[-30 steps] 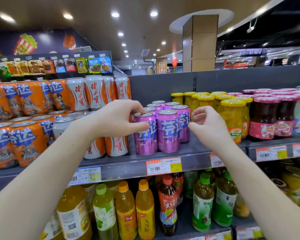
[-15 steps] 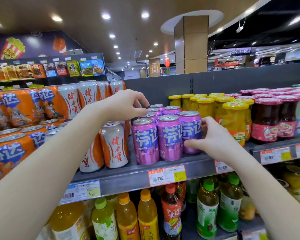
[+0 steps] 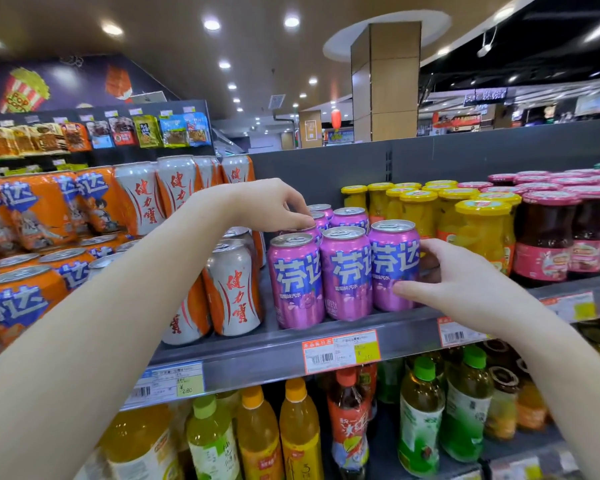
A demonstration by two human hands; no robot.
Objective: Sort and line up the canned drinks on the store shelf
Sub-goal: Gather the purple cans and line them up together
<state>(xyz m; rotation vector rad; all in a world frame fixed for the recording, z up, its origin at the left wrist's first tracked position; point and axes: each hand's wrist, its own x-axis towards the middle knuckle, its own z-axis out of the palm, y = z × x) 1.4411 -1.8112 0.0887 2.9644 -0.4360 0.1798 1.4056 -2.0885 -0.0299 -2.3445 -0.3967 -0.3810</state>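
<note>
Purple cans [image 3: 345, 271], centre frame, now lined up: right hand [image 3: 465, 285] gripped the rightmost can [image 3: 392, 258], drawn forward; left hand [image 3: 267, 206] pinched a rear can [image 3: 313, 233].

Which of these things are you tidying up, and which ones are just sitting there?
For the job: purple cans; rightmost purple can, gripped by the right hand; back purple can, pinched by the left hand; white-and-orange cans; orange cans.

Just sitting there: yellow-lidded jars; red-lidded jars; bottles underneath; snack packets.
</note>
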